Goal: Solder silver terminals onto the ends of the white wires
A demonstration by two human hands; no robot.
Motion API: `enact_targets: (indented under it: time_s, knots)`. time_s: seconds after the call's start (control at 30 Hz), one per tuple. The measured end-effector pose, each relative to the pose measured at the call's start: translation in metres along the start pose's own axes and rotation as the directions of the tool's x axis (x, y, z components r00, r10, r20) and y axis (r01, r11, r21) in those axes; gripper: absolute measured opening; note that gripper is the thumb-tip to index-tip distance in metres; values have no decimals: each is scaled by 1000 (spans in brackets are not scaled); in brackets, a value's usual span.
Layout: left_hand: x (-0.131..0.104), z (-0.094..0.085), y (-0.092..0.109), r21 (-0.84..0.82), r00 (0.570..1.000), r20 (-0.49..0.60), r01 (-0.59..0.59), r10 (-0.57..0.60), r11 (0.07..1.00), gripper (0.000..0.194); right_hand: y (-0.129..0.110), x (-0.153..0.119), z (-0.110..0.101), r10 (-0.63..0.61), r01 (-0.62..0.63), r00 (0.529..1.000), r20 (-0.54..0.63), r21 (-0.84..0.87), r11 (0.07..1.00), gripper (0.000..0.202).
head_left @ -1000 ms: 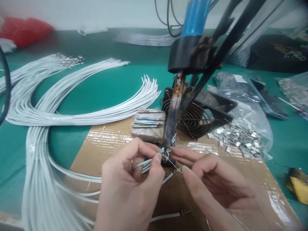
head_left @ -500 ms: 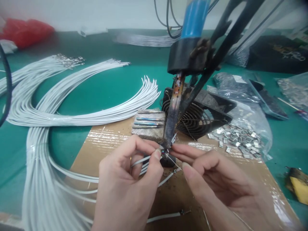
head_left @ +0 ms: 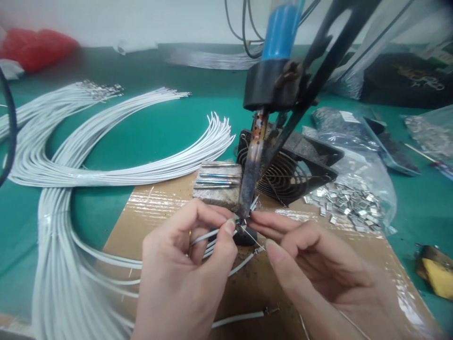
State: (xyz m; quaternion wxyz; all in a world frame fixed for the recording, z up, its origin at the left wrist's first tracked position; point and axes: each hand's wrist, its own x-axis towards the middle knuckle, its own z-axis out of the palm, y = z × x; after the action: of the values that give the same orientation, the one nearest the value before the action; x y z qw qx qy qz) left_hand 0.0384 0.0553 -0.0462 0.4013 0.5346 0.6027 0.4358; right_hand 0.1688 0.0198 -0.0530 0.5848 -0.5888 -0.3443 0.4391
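Observation:
My left hand (head_left: 194,264) pinches the end of a white cable (head_left: 204,237) between thumb and forefinger, just under the iron's tip. Thin solder wire (head_left: 253,237) runs from the fingers of my right hand (head_left: 311,264) up to the cable end. The soldering iron (head_left: 252,165), with a blue handle, hangs tip down from a black stand, its tip between both hands' fingertips. The joint itself is small and partly hidden by fingers. More white cables pass behind my left hand, and a cable with a metal connector (head_left: 244,317) lies below.
Bundles of white cables (head_left: 106,177) curve across the green table at left. A grey block with metal rods (head_left: 216,193) and a black fan (head_left: 290,174) sit behind my hands. Metal connector shells (head_left: 350,203) lie on a plastic bag at right, near a yellow object (head_left: 437,276).
The view has shifted slightly, so the iron and both hands appear a little further left. Both hands keep their hold at the iron's tip.

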Motion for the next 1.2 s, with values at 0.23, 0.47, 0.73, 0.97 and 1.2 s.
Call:
enact_targets:
  time_s: [0.23, 0.47, 0.73, 0.97, 1.2]
  knots:
    - [0, 1, 0, -41, 1000, -11, 20, -20, 999, 19, 5, 6, -11, -65, 66, 989, 134, -10, 998, 24]
    - [0, 2, 3, -42, 1000, -18, 10, -11, 999, 19, -1, 1, -1, 30, -30, 999, -11, 37, 999, 22]
    - [3, 1, 3, -52, 999, -45, 23, -26, 998, 19, -1, 2, -2, 34, -34, 999, -2, 17, 999, 24]
    - [1, 0, 1, -53, 999, -46, 13, -15, 999, 19, -1, 2, -3, 24, -24, 1000, 8, 5, 1000, 25]
    - [0, 4, 5, -75, 996, -50, 67, -70, 995, 16, 8, 11, -16, -74, 77, 986, 150, -12, 997, 25]
